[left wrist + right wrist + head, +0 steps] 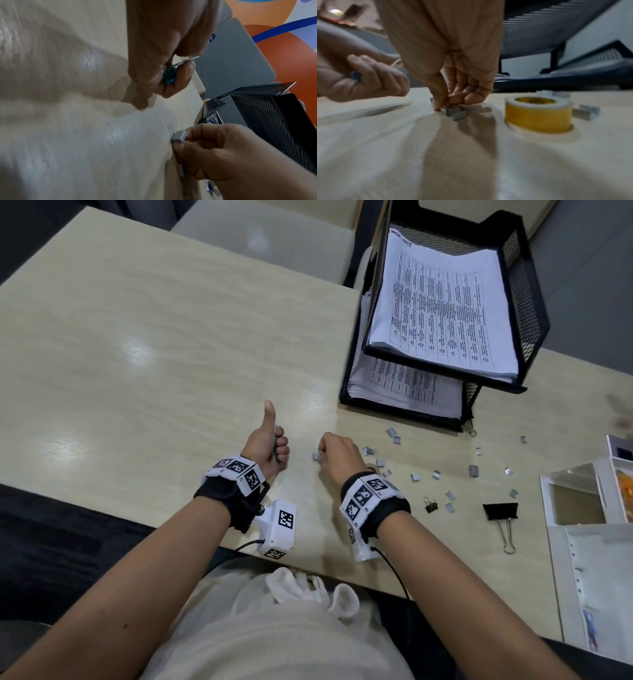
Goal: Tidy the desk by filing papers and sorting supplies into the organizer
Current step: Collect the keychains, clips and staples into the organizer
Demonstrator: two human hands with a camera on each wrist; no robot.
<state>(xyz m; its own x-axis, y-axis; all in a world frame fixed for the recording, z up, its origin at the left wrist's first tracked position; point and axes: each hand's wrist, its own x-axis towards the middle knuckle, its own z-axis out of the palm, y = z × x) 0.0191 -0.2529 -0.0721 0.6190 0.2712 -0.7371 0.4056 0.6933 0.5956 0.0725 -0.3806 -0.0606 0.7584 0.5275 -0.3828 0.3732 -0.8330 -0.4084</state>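
From the head view, the left hand rests on the worktop near its near edge, thumb straight up, fingers curled round a small dark green item that cannot be made out further. Just beside it the right hand is knuckles-up, its fingertips pinching a grey staple block against the surface. More staple blocks lie scattered toward the right edge, pointing every way. A small binder clip and a large binder clip, wire handles toward the near edge, lie among them. The black mesh paper tray stands at the far right, two tiers of printed sheets with their long axis running from far edge to near. A white organizer sits at the right edge.

From the left wrist view, the curled fingers hold the teal-green item; the right hand holds the staple block just off the wood.

From the right wrist view, blurred, thumb and fingers close on the staple block, another touching it. A yellow tape roll stands flat close by, toward the right edge.
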